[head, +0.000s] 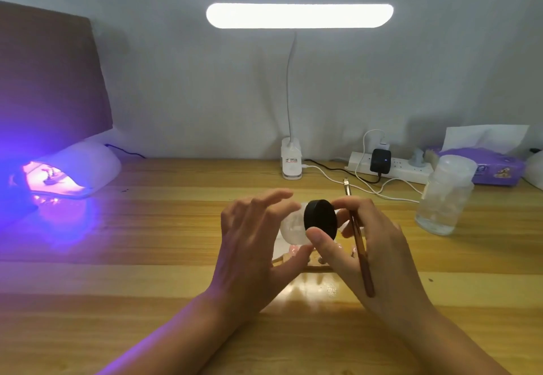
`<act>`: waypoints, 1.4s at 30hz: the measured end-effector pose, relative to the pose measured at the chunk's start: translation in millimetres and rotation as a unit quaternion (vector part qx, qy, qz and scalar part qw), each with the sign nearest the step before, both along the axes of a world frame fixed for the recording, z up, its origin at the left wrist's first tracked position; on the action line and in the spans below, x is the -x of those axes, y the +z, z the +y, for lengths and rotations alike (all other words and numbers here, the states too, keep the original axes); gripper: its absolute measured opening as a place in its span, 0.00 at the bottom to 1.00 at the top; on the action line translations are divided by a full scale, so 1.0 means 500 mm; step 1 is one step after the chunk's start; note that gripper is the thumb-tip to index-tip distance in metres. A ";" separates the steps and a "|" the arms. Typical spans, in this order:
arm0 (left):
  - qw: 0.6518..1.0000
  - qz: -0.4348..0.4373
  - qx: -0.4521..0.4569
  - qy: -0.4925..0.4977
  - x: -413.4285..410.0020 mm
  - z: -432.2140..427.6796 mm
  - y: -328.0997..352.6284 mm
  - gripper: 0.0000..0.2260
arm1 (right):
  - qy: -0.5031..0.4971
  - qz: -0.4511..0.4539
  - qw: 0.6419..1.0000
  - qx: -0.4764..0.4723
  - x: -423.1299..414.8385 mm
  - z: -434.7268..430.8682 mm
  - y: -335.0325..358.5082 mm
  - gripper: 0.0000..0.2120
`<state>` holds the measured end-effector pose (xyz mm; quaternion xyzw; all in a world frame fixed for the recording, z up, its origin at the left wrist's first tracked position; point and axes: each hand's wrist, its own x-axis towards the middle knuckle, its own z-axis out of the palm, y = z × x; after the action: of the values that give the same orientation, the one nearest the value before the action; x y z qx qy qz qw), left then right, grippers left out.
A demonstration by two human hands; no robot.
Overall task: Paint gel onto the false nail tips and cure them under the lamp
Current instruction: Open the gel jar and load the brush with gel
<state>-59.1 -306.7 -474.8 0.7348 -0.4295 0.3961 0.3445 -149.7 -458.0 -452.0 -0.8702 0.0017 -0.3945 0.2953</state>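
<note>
Left hand (254, 238) grips gel jar (289, 226) above middle of tabletop (141, 289); right hand (373, 245) pinches black lid (320, 218), brush (360, 252) tucked along fingers. Likely step: uncapping. Next: lid aside, load brush.

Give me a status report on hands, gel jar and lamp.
Left hand holds gel jar. Right hand pinches black lid, brush tucked alongside. Curing lamp lit, far left. Nail tips partly hidden beneath hands.

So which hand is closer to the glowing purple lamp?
Left. The left hand is mid-table, well right of the lamp, holding the jar. The right hand is even further right, pinching the black lid.
</note>
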 end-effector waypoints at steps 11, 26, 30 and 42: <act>0.992 0.097 -0.031 -0.068 0.013 0.008 0.011 0.22 | 0.038 0.056 0.997 0.029 0.006 -0.028 0.014 0.21; 0.997 0.045 -0.012 -0.061 0.069 -0.007 0.020 0.23 | -0.034 -0.019 0.997 0.064 0.016 -0.001 0.018 0.20; 0.994 0.091 -0.013 -0.064 0.071 -0.001 0.029 0.24 | -0.038 -0.044 0.996 0.062 0.016 -0.014 0.020 0.24; 0.973 0.209 -0.060 -0.082 0.073 0.019 0.046 0.27 | -0.019 -0.058 0.991 0.119 0.022 -0.013 0.029 0.28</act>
<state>-95.5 -297.0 -451.9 0.7829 -0.4295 0.1775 0.4136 -160.7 -464.5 -437.4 -0.8746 -0.0456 -0.4473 0.1815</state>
